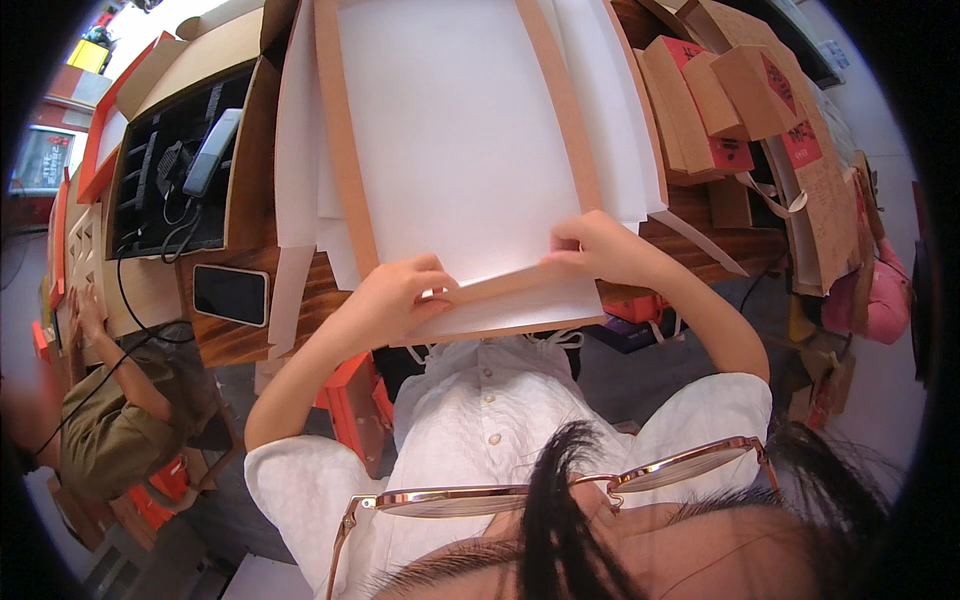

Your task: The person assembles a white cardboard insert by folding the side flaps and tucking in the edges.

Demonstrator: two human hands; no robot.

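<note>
A large unfolded cardboard box (455, 120) lies in front of me, white on its inner face, with a brown strip along each side. Its near flap (525, 312) is partly raised toward my body, with a fold running across it. At the left end of that fold my left hand (395, 295) pinches the cardboard between thumb and fingers. My right hand (605, 250) grips the same fold near its right end, thumb and fingers closed on the edge. White side panels (300, 180) spread out flat beyond the brown strip on the left.
A black phone (231, 295) lies on the wooden table (215, 340) at left, below an open carton (255, 160) holding a grey handheld device (213, 150) and cables. Brown boxes with red labels (700, 105) crowd the right. Another person (120, 425) works at far left.
</note>
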